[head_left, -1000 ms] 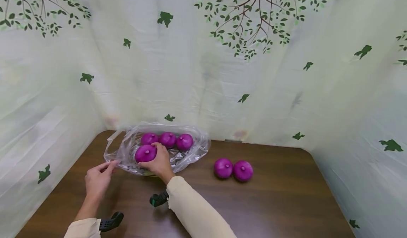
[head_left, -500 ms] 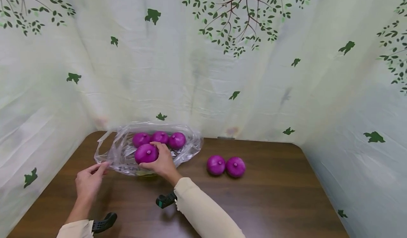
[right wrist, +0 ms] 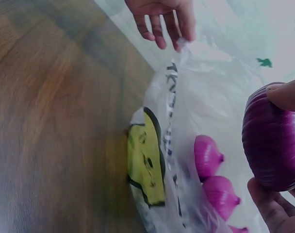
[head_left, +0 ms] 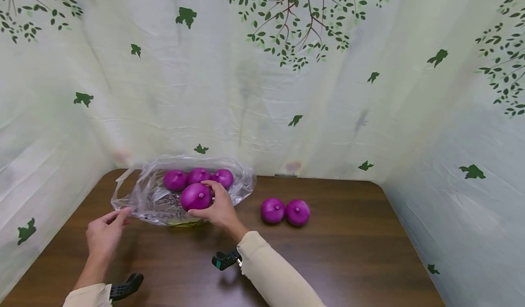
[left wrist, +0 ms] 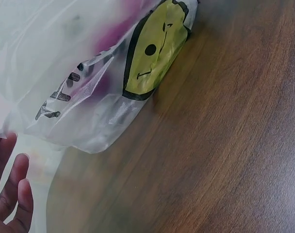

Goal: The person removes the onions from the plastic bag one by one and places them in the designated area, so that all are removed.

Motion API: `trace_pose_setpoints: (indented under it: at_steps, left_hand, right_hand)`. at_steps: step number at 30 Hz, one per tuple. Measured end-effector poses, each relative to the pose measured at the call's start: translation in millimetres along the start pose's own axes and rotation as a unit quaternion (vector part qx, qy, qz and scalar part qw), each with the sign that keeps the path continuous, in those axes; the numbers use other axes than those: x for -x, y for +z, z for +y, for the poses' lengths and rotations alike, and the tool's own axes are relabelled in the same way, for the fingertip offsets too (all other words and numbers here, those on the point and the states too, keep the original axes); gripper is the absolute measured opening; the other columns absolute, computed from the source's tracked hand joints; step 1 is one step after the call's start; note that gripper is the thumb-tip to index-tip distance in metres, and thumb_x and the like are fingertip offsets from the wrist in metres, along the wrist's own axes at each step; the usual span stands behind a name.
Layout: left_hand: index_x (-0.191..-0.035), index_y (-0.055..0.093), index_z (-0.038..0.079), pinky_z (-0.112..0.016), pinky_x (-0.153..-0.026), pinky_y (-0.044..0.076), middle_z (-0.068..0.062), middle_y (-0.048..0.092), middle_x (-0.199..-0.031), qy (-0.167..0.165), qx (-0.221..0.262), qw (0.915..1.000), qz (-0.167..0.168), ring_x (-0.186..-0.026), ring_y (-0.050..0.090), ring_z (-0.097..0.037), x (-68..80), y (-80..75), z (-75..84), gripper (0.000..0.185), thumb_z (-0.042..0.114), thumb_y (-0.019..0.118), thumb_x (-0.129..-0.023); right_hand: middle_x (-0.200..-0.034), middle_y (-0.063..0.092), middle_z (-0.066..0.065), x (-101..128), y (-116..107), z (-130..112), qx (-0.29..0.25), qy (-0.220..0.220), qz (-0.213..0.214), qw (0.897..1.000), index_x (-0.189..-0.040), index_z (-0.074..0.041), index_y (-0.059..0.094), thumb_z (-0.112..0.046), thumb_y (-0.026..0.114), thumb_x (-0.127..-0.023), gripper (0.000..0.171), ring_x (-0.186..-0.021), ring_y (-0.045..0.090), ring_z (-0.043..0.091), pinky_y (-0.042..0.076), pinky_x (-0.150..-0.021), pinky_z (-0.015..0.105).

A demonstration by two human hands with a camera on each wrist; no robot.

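Note:
My right hand [head_left: 221,209] grips a purple onion [head_left: 195,196] between thumb and fingers, over the opening of a clear plastic bag [head_left: 153,202]. In the right wrist view the same onion [right wrist: 271,141] appears large at the right edge, thumb on one side and fingers on the other. Behind it, three more onions [head_left: 175,180] sit inside the bag. The bag's left edge is pinched by the thumb and fingers of my left hand [head_left: 104,234]; the right wrist view shows that hand [right wrist: 164,17] drawing the film to a point. Yellow-and-black print [left wrist: 152,53] marks the bag's front.
Two purple onions, one on the left [head_left: 272,210] and one on the right [head_left: 297,212], lie side by side on the brown wooden table [head_left: 348,252], right of the bag. Whitish leaf-patterned sheets [head_left: 262,93] stand behind and at both sides.
The held onion has moved right across the bag, relative to the onions inside, carried by my right hand. My left hand keeps its pinch on the bag. The head view has turned slightly right.

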State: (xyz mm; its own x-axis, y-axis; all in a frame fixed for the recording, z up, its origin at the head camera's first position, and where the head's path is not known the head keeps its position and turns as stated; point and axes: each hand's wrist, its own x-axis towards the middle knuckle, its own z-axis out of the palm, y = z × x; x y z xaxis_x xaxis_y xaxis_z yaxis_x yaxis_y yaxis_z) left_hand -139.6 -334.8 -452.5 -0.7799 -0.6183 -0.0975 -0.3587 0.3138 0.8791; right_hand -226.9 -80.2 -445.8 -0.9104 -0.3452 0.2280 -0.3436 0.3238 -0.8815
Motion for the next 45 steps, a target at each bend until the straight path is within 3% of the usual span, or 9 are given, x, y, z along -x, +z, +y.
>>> trace_pose_setpoints:
  at_steps: [6, 10, 16, 23, 31, 35, 45]
  left_hand:
    - [-0.129, 0.057, -0.006, -0.015, -0.057, 0.041, 0.017, 0.064, -0.067, -0.004, 0.001, 1.0000, 0.004, -0.061, 0.052, 0.011, -0.6, -4.2, 0.0, 0.066, 0.049, 0.056, -0.093]
    - [-0.129, 0.057, -0.006, -0.017, -0.057, 0.041, 0.015, 0.065, -0.068, 0.002, -0.010, 0.9999, 0.002, -0.062, 0.051, 0.009, -0.8, -2.9, -1.2, 0.066, 0.049, 0.055, -0.093]
    - [-0.129, 0.057, -0.006, -0.017, -0.057, 0.041, 0.016, 0.063, -0.069, -0.003, -0.002, 1.0000, 0.002, -0.060, 0.051, 0.010, -1.2, -0.9, -2.6, 0.065, 0.048, 0.055, -0.094]
    - [-0.130, 0.056, -0.004, -0.021, -0.060, 0.040, 0.014, 0.065, -0.072, -0.015, -0.006, 0.9999, -0.005, -0.064, 0.051, 0.008, -0.1, 0.5, -3.5, 0.065, 0.050, 0.053, -0.094]
    - [-0.134, 0.054, -0.002, -0.022, -0.065, 0.040, 0.018, 0.061, -0.073, -0.019, -0.009, 0.9997, -0.013, -0.073, 0.052, 0.002, -1.1, -2.1, -1.5, 0.067, 0.052, 0.052, -0.094]
    - [-0.134, 0.054, -0.002, -0.020, -0.064, 0.040, 0.017, 0.063, -0.073, -0.023, -0.008, 0.9996, -0.014, -0.069, 0.052, 0.004, -3.1, -2.3, 1.7, 0.068, 0.052, 0.053, -0.093]
    - [-0.131, 0.056, -0.004, -0.015, -0.059, 0.041, 0.018, 0.060, -0.072, -0.015, -0.002, 0.9998, -0.009, -0.066, 0.051, 0.008, 1.0, -2.0, -0.2, 0.066, 0.051, 0.054, -0.093]
  right_hand:
    - [-0.124, 0.055, 0.003, 4.8, -13.0, 3.7, -0.030, -0.001, 0.013, 0.999, -0.129, -0.016, 0.053, -0.021, 0.090, -0.066, 0.074, -0.109, 0.054, 0.015, 0.047, -0.091, 0.034]
    - [-0.122, 0.055, 0.006, 9.4, -19.4, 6.9, -0.053, -0.010, 0.019, 0.998, -0.129, -0.012, 0.051, -0.016, 0.090, -0.065, 0.075, -0.102, 0.057, 0.016, 0.049, -0.086, 0.029]
    - [-0.125, 0.056, 0.007, 16.9, -32.9, 12.0, -0.037, -0.029, 0.026, 0.999, -0.130, -0.014, 0.052, -0.017, 0.090, -0.065, 0.076, -0.108, 0.057, 0.019, 0.048, -0.088, 0.028]
    - [-0.124, 0.057, 0.008, 22.8, -55.8, 16.8, -0.026, -0.054, 0.024, 0.998, -0.133, -0.014, 0.053, -0.017, 0.089, -0.066, 0.076, -0.103, 0.059, 0.018, 0.050, -0.085, 0.027]
    - [-0.120, 0.056, 0.008, 27.5, -75.5, 24.0, -0.063, -0.039, 0.044, 0.996, -0.131, -0.012, 0.053, -0.013, 0.090, -0.065, 0.075, -0.101, 0.060, 0.021, 0.050, -0.087, 0.034]
    - [-0.122, 0.054, 0.011, 30.6, -88.4, 27.2, -0.081, -0.043, 0.051, 0.995, -0.131, -0.010, 0.052, -0.009, 0.089, -0.066, 0.075, -0.103, 0.060, 0.024, 0.050, -0.089, 0.039]
    - [-0.126, 0.051, 0.015, 42.2, -115.9, 29.8, -0.068, -0.046, 0.060, 0.995, -0.135, -0.008, 0.049, -0.005, 0.086, -0.069, 0.076, -0.110, 0.056, 0.031, 0.049, -0.090, 0.045]
